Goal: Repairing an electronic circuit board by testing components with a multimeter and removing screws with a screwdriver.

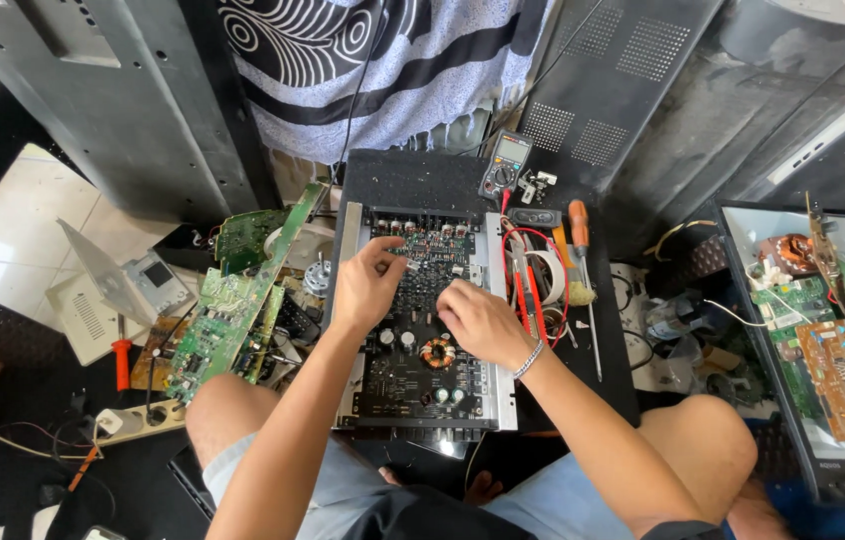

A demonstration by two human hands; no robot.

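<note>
A black amplifier circuit board (413, 385) in a metal frame lies in front of me between my knees. My left hand (365, 285) rests on its upper middle, thumb and forefinger pinched near small components; whether they grip something I cannot tell. My right hand (481, 322) lies knuckles-up on the board's right middle, fingers curled down onto it, just above a copper coil (437, 352). A bracelet sits on that wrist.
Right of the board lie red test leads (533, 285), an orange-handled screwdriver (580, 235) and a multimeter (507, 160). Green circuit boards (228, 315) pile up at left, with a power strip (138, 420). A tray of boards (833, 360) stands at right.
</note>
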